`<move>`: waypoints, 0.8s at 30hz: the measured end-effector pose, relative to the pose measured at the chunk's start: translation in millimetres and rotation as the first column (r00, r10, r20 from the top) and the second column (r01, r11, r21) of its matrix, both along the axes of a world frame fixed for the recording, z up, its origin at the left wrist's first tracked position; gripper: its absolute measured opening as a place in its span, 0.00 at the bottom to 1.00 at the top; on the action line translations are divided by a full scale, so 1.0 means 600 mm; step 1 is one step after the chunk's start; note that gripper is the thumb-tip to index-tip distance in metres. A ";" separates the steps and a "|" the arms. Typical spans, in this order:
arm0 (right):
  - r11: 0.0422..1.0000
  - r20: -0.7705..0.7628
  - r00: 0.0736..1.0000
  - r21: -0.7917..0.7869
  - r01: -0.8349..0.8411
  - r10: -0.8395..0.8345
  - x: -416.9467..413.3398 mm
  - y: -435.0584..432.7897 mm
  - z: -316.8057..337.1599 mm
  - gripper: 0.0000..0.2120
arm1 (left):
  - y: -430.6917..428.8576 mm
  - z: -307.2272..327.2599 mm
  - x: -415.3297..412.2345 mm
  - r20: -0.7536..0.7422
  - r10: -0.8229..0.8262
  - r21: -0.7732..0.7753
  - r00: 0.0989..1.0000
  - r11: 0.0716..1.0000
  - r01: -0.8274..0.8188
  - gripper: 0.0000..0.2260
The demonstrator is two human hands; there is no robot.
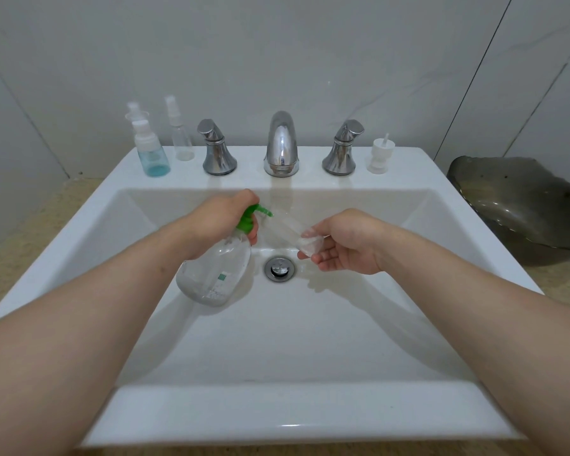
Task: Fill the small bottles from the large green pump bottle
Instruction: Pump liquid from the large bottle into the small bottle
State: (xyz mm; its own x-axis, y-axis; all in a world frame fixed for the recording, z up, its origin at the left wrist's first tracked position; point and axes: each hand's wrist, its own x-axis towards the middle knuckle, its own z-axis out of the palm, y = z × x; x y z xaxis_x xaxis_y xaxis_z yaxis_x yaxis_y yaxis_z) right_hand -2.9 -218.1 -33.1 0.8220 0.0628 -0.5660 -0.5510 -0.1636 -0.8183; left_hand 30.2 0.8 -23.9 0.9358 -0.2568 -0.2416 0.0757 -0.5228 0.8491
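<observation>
Over the white sink basin (310,340) my left hand (221,222) grips the green pump head of the large clear pump bottle (214,271), which tilts with its nozzle pointing right. My right hand (346,245) holds a small clear bottle (290,230) by its base, tilted, its open mouth at the green nozzle. On the sink's back ledge at the left stand a small blue-tinted spray bottle (152,153) and a small clear spray bottle (180,133). A loose white spray cap (381,156) stands at the ledge's right.
A chrome faucet (281,143) with two chrome handles (217,149) (341,149) stands on the back ledge. The drain (279,268) sits below the hands. A dark glass dish (520,202) lies on the counter to the right. Tiled wall behind.
</observation>
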 end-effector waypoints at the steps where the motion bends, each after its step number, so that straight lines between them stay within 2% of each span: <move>1: 1.000 0.001 1.000 -0.001 0.001 -0.001 0.000 0.000 0.000 0.07 | 0.000 -0.001 0.000 -0.006 0.008 -0.010 1.000 1.000 -0.008 0.28; 6: 1.000 0.003 1.000 0.001 0.012 -0.012 -0.002 0.000 0.002 0.06 | -0.002 0.000 -0.002 -0.020 0.027 0.021 0.999 0.999 -0.027 0.32; 12: 1.000 0.004 1.000 -0.005 0.014 -0.014 -0.003 -0.001 0.004 0.06 | -0.004 0.001 -0.003 -0.028 0.042 0.000 0.999 0.999 -0.042 0.31; 24: 1.000 0.005 1.000 -0.006 0.006 -0.006 -0.001 0.001 0.002 0.08 | -0.006 0.016 -0.013 0.006 0.022 0.086 1.000 0.996 -0.023 0.27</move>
